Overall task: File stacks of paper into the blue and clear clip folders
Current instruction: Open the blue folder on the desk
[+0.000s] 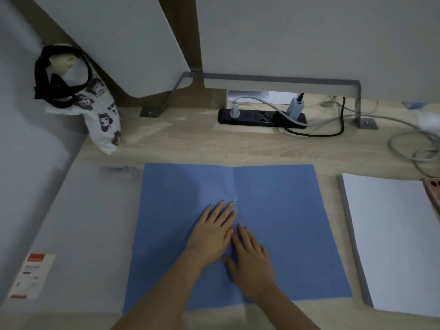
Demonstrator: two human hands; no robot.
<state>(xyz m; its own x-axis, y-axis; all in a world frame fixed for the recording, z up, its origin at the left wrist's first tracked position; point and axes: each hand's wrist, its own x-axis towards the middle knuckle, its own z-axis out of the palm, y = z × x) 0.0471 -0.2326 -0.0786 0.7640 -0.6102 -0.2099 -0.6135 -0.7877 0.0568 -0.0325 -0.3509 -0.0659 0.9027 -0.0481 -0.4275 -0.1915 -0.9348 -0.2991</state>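
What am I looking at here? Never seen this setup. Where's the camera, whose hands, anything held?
There is no machine here. A person works with bare hands, and the single picture comes from a wide-angle camera worn on their head, looking forward and down. The blue folder lies open and flat on the wooden desk. The left hand and right hand lie flat on its centre crease with fingers straight. They press on it and hold nothing. To the left lies the clear folder, which has a printed label. To the right is a stack of white paper, not yet filed. At the back are a black power strip with cables and a printed cloth bag.
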